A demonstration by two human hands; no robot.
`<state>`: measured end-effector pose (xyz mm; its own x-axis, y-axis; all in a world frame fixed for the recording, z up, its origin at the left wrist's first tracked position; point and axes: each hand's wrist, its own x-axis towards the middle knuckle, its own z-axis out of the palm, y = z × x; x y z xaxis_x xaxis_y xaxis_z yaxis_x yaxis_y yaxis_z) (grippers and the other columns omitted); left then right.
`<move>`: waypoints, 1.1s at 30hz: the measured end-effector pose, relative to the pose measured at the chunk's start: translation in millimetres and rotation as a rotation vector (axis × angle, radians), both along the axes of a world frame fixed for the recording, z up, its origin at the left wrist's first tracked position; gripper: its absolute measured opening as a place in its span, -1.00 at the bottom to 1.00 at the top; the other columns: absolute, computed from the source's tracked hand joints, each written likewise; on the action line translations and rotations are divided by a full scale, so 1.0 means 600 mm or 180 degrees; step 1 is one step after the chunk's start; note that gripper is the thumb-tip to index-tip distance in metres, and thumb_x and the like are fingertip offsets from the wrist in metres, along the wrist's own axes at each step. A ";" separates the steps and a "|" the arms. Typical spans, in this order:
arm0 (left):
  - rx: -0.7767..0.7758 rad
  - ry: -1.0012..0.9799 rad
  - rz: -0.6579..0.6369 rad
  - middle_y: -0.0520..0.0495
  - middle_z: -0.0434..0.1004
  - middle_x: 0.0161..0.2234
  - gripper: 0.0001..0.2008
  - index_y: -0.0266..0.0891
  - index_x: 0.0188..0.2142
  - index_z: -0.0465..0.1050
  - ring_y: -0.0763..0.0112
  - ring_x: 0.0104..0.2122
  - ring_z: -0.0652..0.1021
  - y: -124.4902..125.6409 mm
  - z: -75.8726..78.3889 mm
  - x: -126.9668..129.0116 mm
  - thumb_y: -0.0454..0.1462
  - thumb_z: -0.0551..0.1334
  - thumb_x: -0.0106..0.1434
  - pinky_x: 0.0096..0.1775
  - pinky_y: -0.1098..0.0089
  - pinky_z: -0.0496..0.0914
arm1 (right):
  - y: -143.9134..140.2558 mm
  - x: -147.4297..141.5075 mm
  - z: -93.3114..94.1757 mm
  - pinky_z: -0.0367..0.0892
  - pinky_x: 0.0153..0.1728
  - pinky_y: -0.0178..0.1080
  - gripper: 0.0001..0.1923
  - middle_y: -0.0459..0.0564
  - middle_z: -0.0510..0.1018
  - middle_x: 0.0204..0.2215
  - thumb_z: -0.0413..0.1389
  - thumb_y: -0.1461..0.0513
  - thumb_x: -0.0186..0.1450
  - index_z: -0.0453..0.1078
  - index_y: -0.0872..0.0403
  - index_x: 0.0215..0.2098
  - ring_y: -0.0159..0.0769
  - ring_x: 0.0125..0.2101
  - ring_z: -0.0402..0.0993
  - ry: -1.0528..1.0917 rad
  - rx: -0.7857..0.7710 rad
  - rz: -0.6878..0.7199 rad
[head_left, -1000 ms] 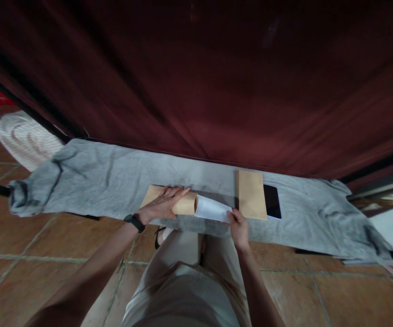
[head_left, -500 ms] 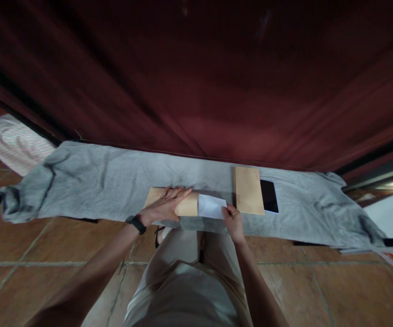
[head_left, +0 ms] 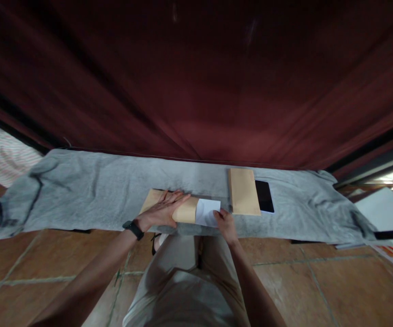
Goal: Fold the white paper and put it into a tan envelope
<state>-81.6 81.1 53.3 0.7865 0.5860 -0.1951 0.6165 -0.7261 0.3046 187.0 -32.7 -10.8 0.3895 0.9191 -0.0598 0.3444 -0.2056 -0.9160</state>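
A tan paper envelope (head_left: 186, 210) lies lengthwise on the grey cloth. My left hand (head_left: 164, 210) rests flat across it, fingers stretched out, with a dark watch on the wrist. From the envelope's right end sticks out a white sheet of paper (head_left: 206, 212). My right hand (head_left: 226, 225) pinches that sheet at its right edge, between thumb and fingers. How far the paper reaches inside the envelope is hidden.
To the right sits a stack of tan envelopes (head_left: 244, 191), partly over or against a dark-screened phone (head_left: 265, 196). The grey cloth (head_left: 90, 190) covers a narrow bench before a dark red curtain (head_left: 196, 100). Tiled floor (head_left: 285, 286) lies below.
The white paper has slid leftward, with a shorter length showing outside the envelope. My right hand has moved left with it, while my left hand stays on the envelope. The view has shifted slightly.
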 end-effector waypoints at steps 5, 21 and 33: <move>0.0050 -0.0009 0.0068 -0.33 -0.14 0.49 0.24 -0.07 0.49 -0.24 -0.08 0.46 -0.06 -0.007 -0.003 0.006 -0.12 0.51 0.01 0.39 -0.15 -0.19 | 0.007 0.001 -0.006 0.25 -0.53 -0.29 -0.71 -0.14 0.40 -0.62 0.06 0.01 0.25 0.41 0.02 -0.46 -0.32 -0.58 0.32 -0.0125 -0.0071 0.0003; 0.1143 -0.1023 0.0346 -0.24 -0.06 0.48 -0.12 -0.13 0.50 -0.24 0.03 0.46 -0.02 -0.167 -0.083 0.078 -0.08 0.24 0.40 0.38 -0.08 0.05 | 0.028 -0.003 -0.009 0.33 -0.41 -0.30 -0.75 -0.05 0.59 -0.50 0.05 0.13 0.26 0.52 0.06 -0.33 -0.26 -0.46 0.52 -0.0579 -0.0358 0.0081; 0.1439 -0.1470 0.2491 -0.44 0.03 0.43 -0.26 -0.25 0.45 0.01 -0.15 0.40 0.13 -0.090 -0.108 -0.050 0.05 0.10 0.44 0.30 -0.19 0.11 | 0.010 -0.020 0.025 0.32 -0.30 -0.30 -0.79 0.02 0.64 -0.34 0.06 0.19 0.42 0.46 0.08 -0.05 -0.21 -0.28 0.60 -0.1689 -0.1120 0.0144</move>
<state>-111.7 27.0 -11.3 0.0925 0.9125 0.3985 0.8598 -0.2751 0.4302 174.9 -26.6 4.4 0.4102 0.8958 -0.1709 0.7481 -0.4377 -0.4988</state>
